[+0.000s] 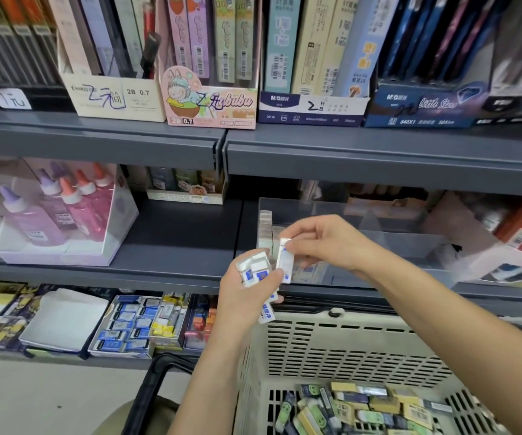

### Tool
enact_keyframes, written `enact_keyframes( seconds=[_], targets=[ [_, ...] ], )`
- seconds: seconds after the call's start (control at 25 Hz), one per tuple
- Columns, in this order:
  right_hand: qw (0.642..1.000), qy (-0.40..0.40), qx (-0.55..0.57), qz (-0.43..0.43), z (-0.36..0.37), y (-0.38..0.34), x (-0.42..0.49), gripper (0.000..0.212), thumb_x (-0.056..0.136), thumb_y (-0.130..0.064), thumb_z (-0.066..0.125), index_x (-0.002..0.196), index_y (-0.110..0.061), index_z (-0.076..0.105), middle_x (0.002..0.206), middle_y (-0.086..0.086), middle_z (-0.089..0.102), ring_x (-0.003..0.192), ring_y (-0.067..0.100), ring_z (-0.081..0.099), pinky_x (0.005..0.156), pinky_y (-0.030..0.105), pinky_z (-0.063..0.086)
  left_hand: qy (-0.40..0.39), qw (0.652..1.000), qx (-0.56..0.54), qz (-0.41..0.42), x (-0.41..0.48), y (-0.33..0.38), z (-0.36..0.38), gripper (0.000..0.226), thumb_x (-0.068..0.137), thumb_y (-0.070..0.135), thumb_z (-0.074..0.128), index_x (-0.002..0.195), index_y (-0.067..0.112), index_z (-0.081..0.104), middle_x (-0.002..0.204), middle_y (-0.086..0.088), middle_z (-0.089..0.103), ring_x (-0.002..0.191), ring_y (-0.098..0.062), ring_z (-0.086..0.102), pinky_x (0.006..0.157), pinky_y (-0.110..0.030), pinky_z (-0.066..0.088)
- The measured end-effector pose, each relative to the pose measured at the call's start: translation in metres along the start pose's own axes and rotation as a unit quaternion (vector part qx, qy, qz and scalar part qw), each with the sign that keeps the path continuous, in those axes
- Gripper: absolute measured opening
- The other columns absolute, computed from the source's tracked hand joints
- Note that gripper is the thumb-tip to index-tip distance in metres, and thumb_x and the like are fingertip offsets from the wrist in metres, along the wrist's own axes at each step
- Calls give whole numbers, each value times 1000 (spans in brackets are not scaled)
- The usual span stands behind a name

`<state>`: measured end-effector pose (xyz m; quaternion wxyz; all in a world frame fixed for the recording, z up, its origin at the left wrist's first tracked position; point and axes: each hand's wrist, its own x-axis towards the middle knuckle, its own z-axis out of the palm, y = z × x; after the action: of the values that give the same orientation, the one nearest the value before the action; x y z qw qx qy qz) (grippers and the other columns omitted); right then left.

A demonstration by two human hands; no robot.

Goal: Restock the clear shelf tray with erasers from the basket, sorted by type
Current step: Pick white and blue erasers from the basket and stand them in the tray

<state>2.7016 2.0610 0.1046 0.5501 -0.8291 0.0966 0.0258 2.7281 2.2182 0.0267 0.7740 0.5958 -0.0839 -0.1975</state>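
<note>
Holding many erasers (255,272) is the left hand (241,299). The right hand (325,243) pinches one eraser (285,262) by the tray (331,208).

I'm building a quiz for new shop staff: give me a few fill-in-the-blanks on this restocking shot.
The left hand grips a bunch of erasers, white and ___. The right hand pinches just ___ eraser. The clear tray holds a row of erasers at its ___ end.
Missing: blue; one; left.
</note>
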Motion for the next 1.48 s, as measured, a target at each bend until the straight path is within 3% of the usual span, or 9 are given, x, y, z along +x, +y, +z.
enact_keyframes(
  seconds=[0.2,0.44,0.64,0.76,0.84,0.96,1.2,1.36,1.48],
  targets=[
    [1000,2,-4,21,-4,-2,-2,7,86,-15,63,88,-18,70,73,-6,73,65,4,68,59,16,53,11,1000,4,15,-1,-1,0,36,74,3,74,83,36,67,72,4,69,63,-13,64,53,-24,52],
    [984,19,-174,26,-6,-11,4,23,82,-41,65,68,-23,62,52,-7,62,44,2,57,43,11,40,-13,998,36,42,-2,-1,3,36,76,0,72,96,28,61,70,12,69,65,-6,64,54,-22,53],
    [997,36,-49,55,-33,-17,15,12,83,-11,66,87,-23,64,85,1,72,66,6,67,51,13,50,47,998,-15,37,2,-4,-2,29,76,10,74,96,29,63,81,-2,72,72,-16,67,58,-23,53],
    [993,81,-66,57,-42,-18,40,10,90,-16,57,82,-21,61,87,-1,68,76,9,62,84,26,53,65,997,-5,36,4,-7,0,29,76,11,75,96,28,63,77,2,71,70,-14,67,56,-21,52],
    [978,114,-166,43,-39,-12,60,15,93,-24,51,82,-21,60,80,-3,63,75,15,57,70,22,36,71,997,-4,33,5,-9,0,29,76,12,75,96,28,63,77,3,71,68,-12,67,56,-20,52],
    [953,129,-272,-12,-26,3,89,22,96,-26,46,109,-18,62,112,5,65,99,24,59,90,30,44,74,997,1,33,6,-10,-2,28,76,13,75,94,31,63,78,2,71,65,-11,66,56,-21,52],
    [961,96,-258,4,-3,27,122,14,94,-16,49,95,-25,60,102,1,66,90,14,61,80,20,40,76,997,8,23,8,-10,-1,28,76,15,76,93,33,62,74,6,70,58,-8,64,56,-22,54],
    [949,70,-308,-7,-3,27,114,25,98,-21,41,115,-18,59,117,2,61,107,16,54,87,20,33,75,997,7,13,7,-9,0,26,77,16,75,94,29,60,79,-4,71,61,-11,66,57,-24,54],
    [938,119,-319,-64,3,14,92,27,97,-21,41,118,-16,58,120,2,62,108,18,56,89,21,38,66,998,7,2,6,-7,1,26,77,17,75,96,21,58,83,-8,72,72,-16,69,56,-21,53]
  ],
)
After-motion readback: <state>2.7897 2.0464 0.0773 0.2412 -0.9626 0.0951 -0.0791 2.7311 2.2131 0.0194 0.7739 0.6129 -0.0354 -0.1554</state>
